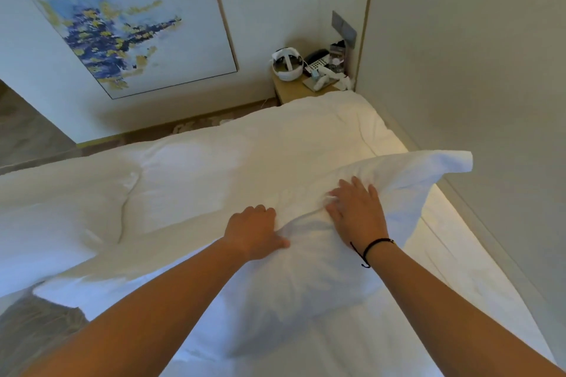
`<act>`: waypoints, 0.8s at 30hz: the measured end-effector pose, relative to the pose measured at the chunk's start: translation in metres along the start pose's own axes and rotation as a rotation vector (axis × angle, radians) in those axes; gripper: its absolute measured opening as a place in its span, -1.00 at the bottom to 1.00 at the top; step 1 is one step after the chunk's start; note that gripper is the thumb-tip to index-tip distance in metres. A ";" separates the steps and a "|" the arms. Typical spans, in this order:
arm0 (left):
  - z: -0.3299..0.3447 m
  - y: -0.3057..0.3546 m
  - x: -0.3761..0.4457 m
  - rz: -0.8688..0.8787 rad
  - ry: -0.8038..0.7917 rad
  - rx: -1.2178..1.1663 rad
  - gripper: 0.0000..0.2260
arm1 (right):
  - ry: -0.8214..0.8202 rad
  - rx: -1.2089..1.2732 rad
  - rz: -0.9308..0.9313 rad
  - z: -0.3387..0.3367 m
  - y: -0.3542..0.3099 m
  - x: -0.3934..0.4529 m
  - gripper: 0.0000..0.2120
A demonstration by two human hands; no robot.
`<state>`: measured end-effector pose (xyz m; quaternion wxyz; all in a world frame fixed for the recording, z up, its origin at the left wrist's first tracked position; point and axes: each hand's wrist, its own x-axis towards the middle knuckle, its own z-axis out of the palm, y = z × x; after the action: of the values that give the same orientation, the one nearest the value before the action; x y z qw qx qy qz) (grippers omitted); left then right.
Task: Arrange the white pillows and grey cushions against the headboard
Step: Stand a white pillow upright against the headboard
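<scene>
**Pillow steered toward the wall end of a freshly made bed**

A white pillow [321,254] is handled on the bed [459,300], its far corner lifted toward the pale wall panel at the right. The left hand [254,231] is curled over a raised fold of the cover, fingers tucked into the fabric; the right hand [356,208], with a dark cord at the wrist, is pressed flat on top with fingers spread. The pillow is seen as soft and overstuffed, its cotton cover loose and creased, with a floppy flap at the corner. A puffy white duvet [183,177] is spread beyond it, smooth but dimpled by stitching. No grey cushion can be clearly identified.

Risks are judged as follows: the loose cover may be dragged without its filling, leaving the pillow bunched and lopsided; the smoothed duvet may be rucked by a sliding push; a hard shove may send the pillow slumping flat instead of standing. The cluttered bedside counter [294,90] is well apart.
</scene>
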<state>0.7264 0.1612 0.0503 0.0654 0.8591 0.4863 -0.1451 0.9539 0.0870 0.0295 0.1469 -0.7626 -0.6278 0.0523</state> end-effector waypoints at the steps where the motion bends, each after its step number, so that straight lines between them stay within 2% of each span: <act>1: 0.002 0.001 0.005 0.025 0.013 0.029 -0.45 | -0.004 0.025 0.022 0.001 -0.003 -0.004 -0.65; 5: 0.002 0.006 0.020 0.130 -0.068 0.004 -0.62 | 0.004 0.065 0.147 -0.006 -0.014 -0.026 -0.53; 8: -0.011 0.011 0.025 0.201 -0.094 -0.113 -0.64 | 0.004 0.132 0.370 -0.017 -0.017 -0.038 -0.40; 10: -0.027 0.018 0.028 0.245 -0.060 -0.214 -0.65 | -0.024 0.306 0.538 -0.027 -0.018 -0.038 -0.31; 12: -0.046 0.028 0.033 0.261 -0.015 -0.330 -0.68 | -0.018 0.529 0.631 -0.038 -0.019 -0.035 -0.24; 14: -0.066 0.039 0.037 0.236 0.019 -0.475 -0.69 | 0.021 0.654 0.590 -0.051 -0.022 -0.030 -0.20; 18: -0.105 0.058 0.044 0.132 0.108 -0.728 -0.68 | 0.000 0.704 0.437 -0.080 -0.021 -0.016 -0.18; 24: -0.152 0.093 0.070 -0.086 0.203 -0.941 -0.76 | -0.117 0.940 0.495 -0.125 0.012 -0.010 -0.25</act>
<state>0.8678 0.2086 0.1696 0.3930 0.7253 0.5382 0.1728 0.9964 0.0552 0.1439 0.4207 -0.7358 -0.3453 0.4031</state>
